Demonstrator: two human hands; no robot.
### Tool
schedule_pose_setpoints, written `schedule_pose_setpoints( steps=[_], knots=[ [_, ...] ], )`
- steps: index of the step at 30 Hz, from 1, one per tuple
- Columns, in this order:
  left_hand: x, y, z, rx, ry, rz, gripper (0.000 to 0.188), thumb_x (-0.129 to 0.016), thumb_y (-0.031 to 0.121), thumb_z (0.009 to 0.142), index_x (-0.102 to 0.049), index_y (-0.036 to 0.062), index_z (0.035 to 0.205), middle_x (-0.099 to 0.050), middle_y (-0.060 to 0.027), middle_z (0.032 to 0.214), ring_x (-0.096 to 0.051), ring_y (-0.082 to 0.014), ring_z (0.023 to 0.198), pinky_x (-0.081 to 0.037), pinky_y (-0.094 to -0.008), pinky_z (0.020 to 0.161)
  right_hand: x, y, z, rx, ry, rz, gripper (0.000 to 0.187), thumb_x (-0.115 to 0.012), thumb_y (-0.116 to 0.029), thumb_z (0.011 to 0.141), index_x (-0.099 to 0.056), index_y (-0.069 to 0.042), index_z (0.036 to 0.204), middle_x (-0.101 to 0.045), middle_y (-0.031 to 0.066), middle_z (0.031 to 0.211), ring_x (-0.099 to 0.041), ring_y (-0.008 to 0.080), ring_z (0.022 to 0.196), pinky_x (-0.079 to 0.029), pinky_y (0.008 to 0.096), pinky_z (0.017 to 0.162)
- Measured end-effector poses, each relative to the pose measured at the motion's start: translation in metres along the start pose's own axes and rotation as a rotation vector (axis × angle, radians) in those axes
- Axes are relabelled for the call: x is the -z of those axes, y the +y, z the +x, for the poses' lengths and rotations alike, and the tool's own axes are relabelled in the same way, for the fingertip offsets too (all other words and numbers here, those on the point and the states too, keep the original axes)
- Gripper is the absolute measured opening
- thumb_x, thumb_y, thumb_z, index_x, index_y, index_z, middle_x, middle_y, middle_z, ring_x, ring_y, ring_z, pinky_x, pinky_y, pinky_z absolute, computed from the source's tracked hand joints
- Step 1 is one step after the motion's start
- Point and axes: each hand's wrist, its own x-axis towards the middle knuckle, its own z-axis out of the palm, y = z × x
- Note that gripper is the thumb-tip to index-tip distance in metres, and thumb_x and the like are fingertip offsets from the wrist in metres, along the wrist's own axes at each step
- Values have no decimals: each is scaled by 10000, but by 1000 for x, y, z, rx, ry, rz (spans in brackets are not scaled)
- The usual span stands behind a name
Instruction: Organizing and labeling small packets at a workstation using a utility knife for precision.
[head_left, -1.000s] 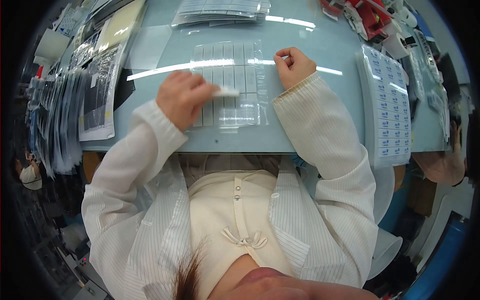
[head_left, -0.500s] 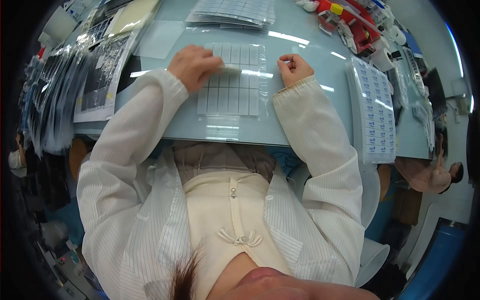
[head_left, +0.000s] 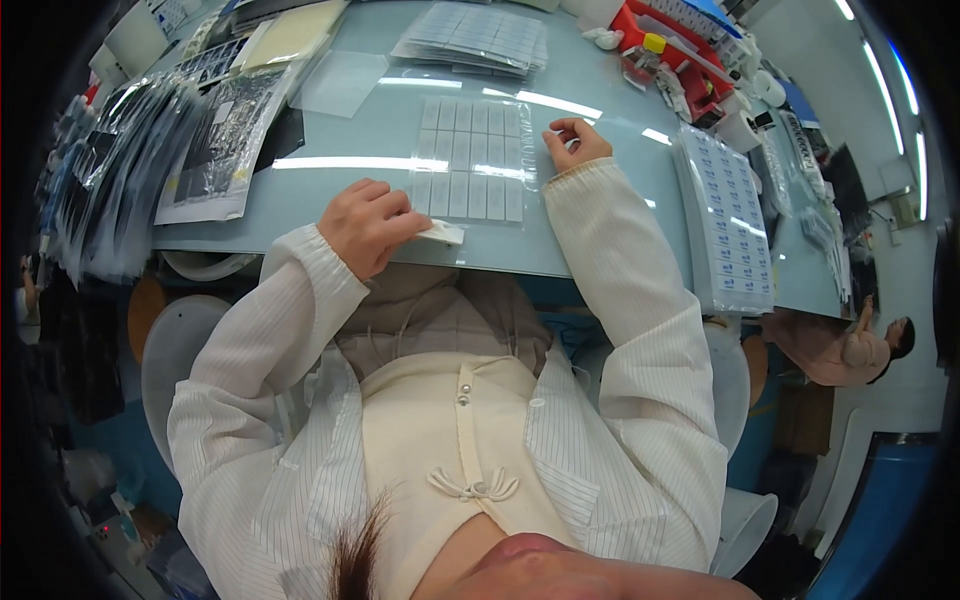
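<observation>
A clear sheet carrying rows of pale rectangular labels (head_left: 470,155) lies flat on the glass-topped table (head_left: 330,225). My left hand (head_left: 370,225) is closed on a small flat white bar (head_left: 442,233), which looks like a scraper. The bar sits by the sheet's lower left corner, close to the table's near edge; its gripped end is hidden by my fingers. Beyond the sheet's upper right side, apart from it, my right hand (head_left: 577,145) rests with loosely curled fingers. A gap shows between its thumb and fingers, and nothing is seen in it.
Similar sheets are stacked (head_left: 475,38) at the far side. To the right stands a pile of blue-printed label sheets (head_left: 727,215), with a red bin (head_left: 700,85) behind it. Plastic sleeves (head_left: 125,190) hang over the left edge. Another person (head_left: 835,345) sits at far right.
My left hand has moved from the middle of the label sheet toward me, bringing the white bar to its lower left corner. My right hand stays beside the sheet. The view has shifted slightly.
</observation>
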Motion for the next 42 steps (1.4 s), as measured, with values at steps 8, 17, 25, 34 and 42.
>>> schedule_pose_setpoints(
  steps=[8,17,25,34,42],
  knots=[
    [11,-12,-20,3,88,53,292,-671,35,724,-690,164,984,-655,-48,928,-624,-212,908,-425,-435,984,-4,-18,27,144,-175,-46,435,-779,-83,719,-633,-63,1128,-620,56,1113,-542,119,782,-490,262,739],
    [25,-40,-30,217,94,-45,487,-730,335,751,-634,99,1166,-571,-150,1228,-529,-339,1141,-396,-475,997,-15,-29,57,105,-305,-48,459,-761,-100,700,-632,-63,1139,-607,66,1036,-574,155,758,-512,289,752],
    [-18,-3,14,63,-135,-341,580,-667,397,799,-549,101,1284,-495,-146,1365,-475,-328,1250,-370,-449,1029,-26,-30,82,-123,-302,40,313,-742,-58,762,-672,-32,1066,-630,26,868,-527,95,698,-481,238,688],
    [-23,-8,12,97,-214,-413,585,-639,367,828,-515,75,1319,-471,-106,1407,-448,-274,1296,-354,-416,1056,-29,-53,23,430,-126,-27,184,-668,34,761,-653,-19,936,-638,81,833,-574,173,591,-487,264,592],
    [-21,-6,14,137,-238,-465,568,-615,366,850,-509,69,1323,-471,-106,1406,-448,-282,1293,-346,-418,1063,-28,-71,-14,459,-77,-43,156,-617,47,816,-631,-18,957,-610,113,851,-586,246,619,-476,309,576]
  ],
)
